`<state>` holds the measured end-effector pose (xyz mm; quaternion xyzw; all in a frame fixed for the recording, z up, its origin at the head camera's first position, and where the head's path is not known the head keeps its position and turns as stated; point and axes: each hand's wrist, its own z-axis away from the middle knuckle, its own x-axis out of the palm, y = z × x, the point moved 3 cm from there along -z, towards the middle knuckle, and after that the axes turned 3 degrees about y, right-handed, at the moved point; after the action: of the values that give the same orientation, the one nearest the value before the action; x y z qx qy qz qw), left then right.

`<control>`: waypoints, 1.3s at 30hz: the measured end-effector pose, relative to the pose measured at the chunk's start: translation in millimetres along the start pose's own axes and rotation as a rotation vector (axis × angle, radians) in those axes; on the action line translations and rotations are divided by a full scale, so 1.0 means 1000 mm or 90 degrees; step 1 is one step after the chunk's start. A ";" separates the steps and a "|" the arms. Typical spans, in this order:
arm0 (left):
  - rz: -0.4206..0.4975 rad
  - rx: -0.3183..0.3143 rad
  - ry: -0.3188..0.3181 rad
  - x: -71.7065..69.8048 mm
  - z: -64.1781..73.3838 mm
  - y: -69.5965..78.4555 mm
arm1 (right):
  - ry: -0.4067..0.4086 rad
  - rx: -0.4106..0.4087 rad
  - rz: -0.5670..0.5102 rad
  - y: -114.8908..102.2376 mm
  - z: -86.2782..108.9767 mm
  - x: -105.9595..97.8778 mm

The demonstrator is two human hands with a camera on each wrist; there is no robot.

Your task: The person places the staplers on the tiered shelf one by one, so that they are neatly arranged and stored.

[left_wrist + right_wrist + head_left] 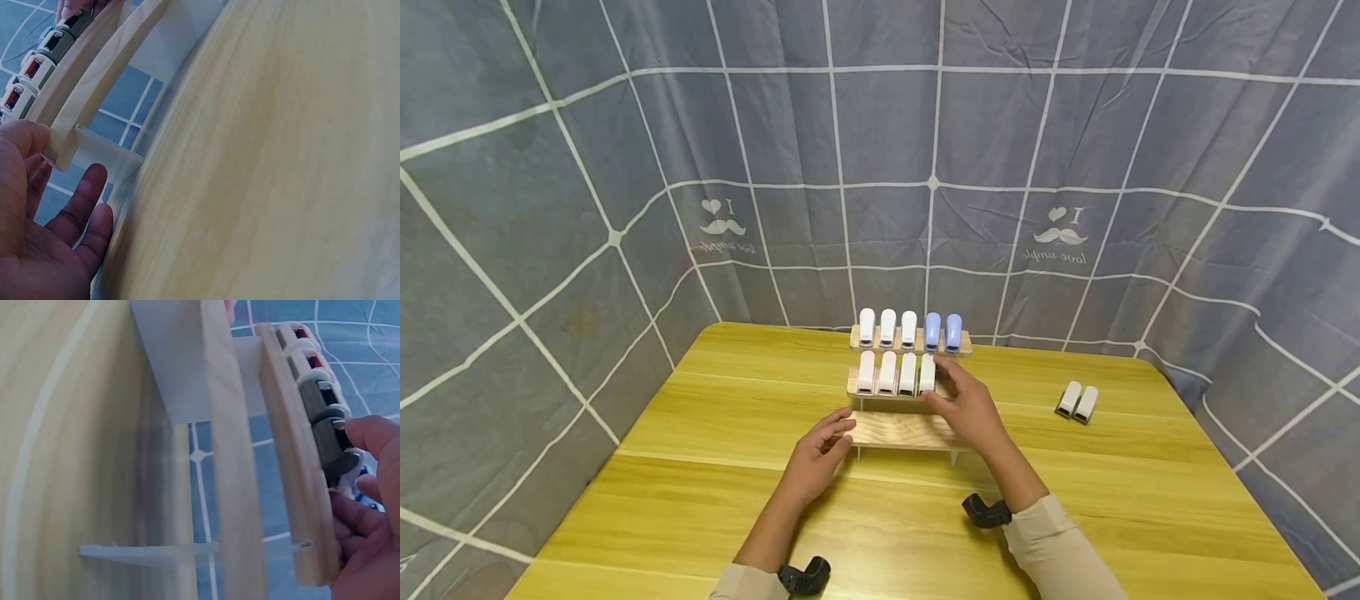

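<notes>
On the middle tier of a wooden stepped stand (901, 430) stands a row of several small white stapler-like devices with dark front mouths. My right hand (967, 407) pinches the rightmost white device (927, 373), its thumb in front and fingers behind. In the right wrist view this device's grey body (334, 447) shows beside the thumb. My left hand (818, 454) is at the left end of the bare lowest tier, a fingertip touching the wood (61, 144) and the other fingers relaxed.
White devices (887, 327) and two blue ones (953, 332) stand on the top tier. Two more white devices (1086, 404) lie on the yellow wooden table (715, 492) at the right. A grey checked curtain (880, 225) hangs around the back and sides.
</notes>
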<state>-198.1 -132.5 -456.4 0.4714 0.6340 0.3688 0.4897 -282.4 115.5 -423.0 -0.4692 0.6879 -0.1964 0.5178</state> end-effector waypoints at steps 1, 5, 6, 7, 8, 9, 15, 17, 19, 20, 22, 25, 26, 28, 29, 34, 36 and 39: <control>-0.003 0.001 0.000 0.000 0.000 0.001 | -0.003 0.009 -0.003 -0.001 0.001 -0.002; -0.010 0.005 0.007 0.002 0.000 -0.006 | -0.004 0.025 -0.004 -0.002 0.007 -0.014; -0.012 0.006 0.010 0.003 -0.001 -0.011 | -0.001 0.021 -0.003 -0.001 0.008 -0.018; -0.012 0.010 0.013 0.004 -0.003 -0.016 | 0.006 0.013 0.003 0.000 0.011 -0.022; -0.012 0.011 0.015 0.005 -0.004 -0.022 | 0.015 0.002 0.015 0.002 0.013 -0.026; -0.012 0.013 0.017 0.006 -0.005 -0.027 | 0.024 -0.005 0.025 0.005 0.015 -0.030; -0.017 0.019 0.013 0.004 -0.009 -0.041 | 0.062 -0.006 0.069 0.028 0.035 -0.061; -0.015 0.013 0.009 0.004 -0.009 -0.041 | 0.073 0.001 0.076 0.037 0.041 -0.072; -0.015 0.007 0.006 0.003 -0.009 -0.042 | 0.082 0.013 0.083 0.046 0.047 -0.084; -0.016 0.001 0.004 0.003 -0.009 -0.042 | 0.085 0.021 0.086 0.052 0.050 -0.090; -0.015 -0.005 0.001 0.003 -0.010 -0.042 | 0.092 0.040 0.096 0.062 0.055 -0.102; -0.014 -0.006 0.001 0.003 -0.010 -0.041 | 0.098 0.064 0.120 0.079 0.062 -0.121; -0.015 -0.007 0.002 0.003 -0.011 -0.041 | 0.100 0.065 0.133 0.083 0.064 -0.127; -0.014 -0.007 0.005 0.003 -0.011 -0.041 | 0.099 0.065 0.154 0.092 0.066 -0.137; -0.014 -0.006 0.006 0.003 -0.011 -0.042 | 0.099 0.061 0.162 0.097 0.067 -0.142; -0.009 -0.010 0.009 0.002 -0.011 -0.042 | 0.090 0.055 0.188 0.115 0.069 -0.160; -0.007 -0.014 0.008 0.002 -0.010 -0.041 | 0.087 0.064 0.193 0.121 0.069 -0.165; -0.007 -0.006 0.006 0.002 -0.010 -0.041 | 0.080 0.091 0.190 0.131 0.069 -0.171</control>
<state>-218.0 -141.9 -492.7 0.4639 0.6372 0.3715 0.4906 -274.5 338.8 -458.6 -0.3108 0.7652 -0.1947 0.5291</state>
